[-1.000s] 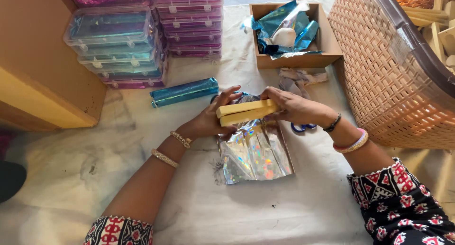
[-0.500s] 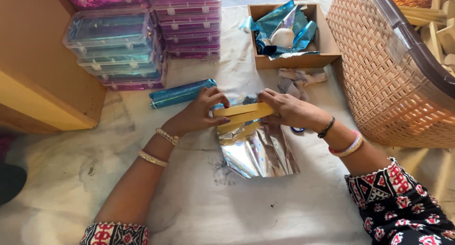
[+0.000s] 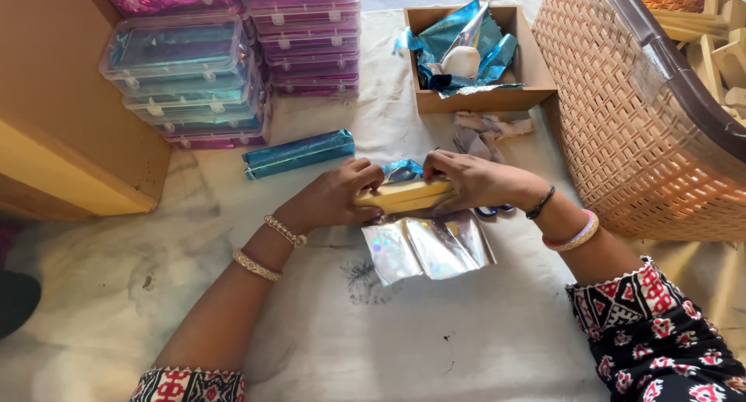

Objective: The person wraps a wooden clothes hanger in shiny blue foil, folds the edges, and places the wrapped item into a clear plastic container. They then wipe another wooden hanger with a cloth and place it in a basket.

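Cloth-covered floor (image 3: 388, 340), seemingly wooden block (image 3: 408, 194) in-hand

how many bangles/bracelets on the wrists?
4. Two gold bangles on the left wrist; a black band and a pink-white bangle on the right wrist. None visibly hidden.

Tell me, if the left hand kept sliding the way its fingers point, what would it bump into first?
The left hand points right along the yellow block that it grips. Going straight on, it would probably meet the right hand first, holding the block's other end; depth is hard to judge.
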